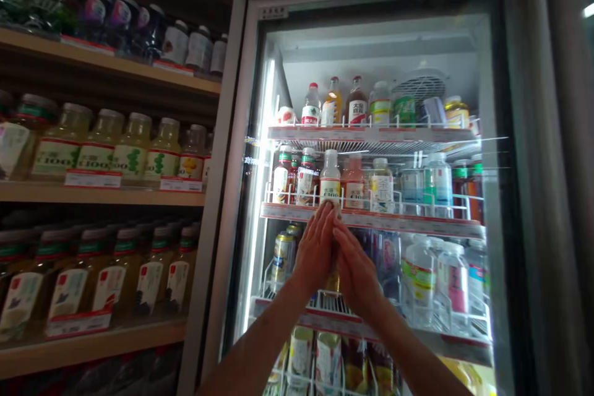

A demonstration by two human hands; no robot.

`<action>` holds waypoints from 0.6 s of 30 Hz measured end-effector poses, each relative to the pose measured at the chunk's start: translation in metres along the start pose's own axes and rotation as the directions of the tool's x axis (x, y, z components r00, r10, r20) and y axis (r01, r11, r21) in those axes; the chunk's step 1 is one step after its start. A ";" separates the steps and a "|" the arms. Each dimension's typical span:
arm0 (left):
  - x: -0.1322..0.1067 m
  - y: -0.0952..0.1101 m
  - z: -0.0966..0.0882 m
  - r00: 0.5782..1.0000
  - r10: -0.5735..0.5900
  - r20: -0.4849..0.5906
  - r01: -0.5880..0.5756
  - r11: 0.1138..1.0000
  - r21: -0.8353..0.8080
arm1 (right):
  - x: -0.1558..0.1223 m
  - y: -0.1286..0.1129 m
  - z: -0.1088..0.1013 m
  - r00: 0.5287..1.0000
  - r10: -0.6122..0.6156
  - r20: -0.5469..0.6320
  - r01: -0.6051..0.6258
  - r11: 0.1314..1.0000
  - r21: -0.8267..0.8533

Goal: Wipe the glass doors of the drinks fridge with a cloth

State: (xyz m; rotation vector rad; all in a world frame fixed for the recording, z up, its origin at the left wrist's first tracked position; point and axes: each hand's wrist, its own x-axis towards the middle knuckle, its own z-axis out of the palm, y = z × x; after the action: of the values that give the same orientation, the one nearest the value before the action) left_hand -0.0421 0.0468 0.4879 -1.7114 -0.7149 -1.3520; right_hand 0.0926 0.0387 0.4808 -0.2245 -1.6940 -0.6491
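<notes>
Both your hands are raised in front of the tall glass door (380, 37) of a lit drinks fridge, forearms coming up from the bottom of the view. Your left hand (318, 241) and right hand (355, 263) slant toward each other, fingers stretched out, the fingertips drawn close together at the top. Something small and pale (337, 213) shows by the fingertips — too blurred to name — and you cannot tell from here whether the grip is clamped on it, or whether your palms touch. Nor can you tell whether your fingers meet the glass. Seen through the door, just above your fingertips, a white-capped bottle with a C100 label (330, 178) stands upright on the middle wire shelf (417, 221), next to a pink bottle (355, 182) on its right and a dark bottle with a pale label (305, 179) on its left. Lower down, a can (282, 257) stands left of your left hand, while clear bottles (420, 275) stand right of your right hand. To the left of the fridge, wooden shelving (139, 336) carries rows of upright bottles — pale yellow ones (132, 151) above, green-collared ones (111, 278) below.
</notes>
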 end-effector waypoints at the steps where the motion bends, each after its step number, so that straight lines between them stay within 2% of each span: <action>1: 0.000 -0.004 -0.003 1.000 -0.001 0.013 0.001 1.000 -0.012 | 0.005 -0.005 0.008 0.999 0.030 0.016 -0.030 0.999 0.012; 4: -0.017 -0.031 -0.023 0.997 -0.010 0.070 0.002 0.994 0.112 | 0.019 -0.014 0.031 0.995 0.068 0.069 -0.060 0.991 -0.116; 7: -0.042 -0.061 -0.037 0.999 -0.014 0.047 -0.001 0.952 0.306 | 0.028 -0.019 0.050 0.996 0.041 0.078 -0.015 0.952 -0.306; 9: -0.050 -0.071 -0.038 1.000 -0.008 0.029 -0.004 0.931 0.364 | 0.028 -0.015 0.052 0.998 0.006 0.055 0.016 0.916 -0.400; 10: -0.052 -0.072 -0.037 1.000 0.001 0.024 -0.009 0.927 0.374 | 0.026 -0.009 0.046 0.998 -0.019 0.055 0.041 0.900 -0.433; 12: -0.052 -0.070 -0.035 1.000 0.006 0.006 -0.008 0.926 0.377 | 0.019 0.013 0.016 0.996 -0.054 0.075 0.084 0.869 -0.487; 13: -0.050 -0.068 -0.034 1.000 0.005 0.000 -0.005 0.926 0.377 | 0.014 0.030 -0.007 0.995 -0.069 0.078 0.099 0.853 -0.513; 14: -0.049 -0.066 -0.033 1.000 0.003 -0.006 -0.001 0.926 0.377 | 0.010 0.048 -0.033 0.998 -0.041 0.051 0.062 0.830 -0.555; 16: -0.048 -0.062 -0.033 1.000 0.001 -0.010 0.002 0.923 0.384 | 0.004 0.086 -0.080 0.993 -0.004 -0.116 -0.071 0.765 -0.640; 17: -0.047 -0.062 -0.033 1.000 0.001 -0.010 0.003 0.920 0.393 | 0.003 0.100 -0.096 0.972 -0.007 -0.234 -0.153 0.735 -0.660; 18: -0.047 -0.061 -0.033 1.000 0.000 -0.008 0.004 0.916 0.402 | 0.003 0.108 -0.104 0.959 0.004 -0.285 -0.196 0.733 -0.651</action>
State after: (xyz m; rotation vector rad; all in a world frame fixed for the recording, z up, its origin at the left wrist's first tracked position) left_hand -0.1216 0.0513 0.4605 -1.3744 -0.9199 -1.1173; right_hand 0.2324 0.0718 0.5253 -0.7129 -1.1128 -1.1496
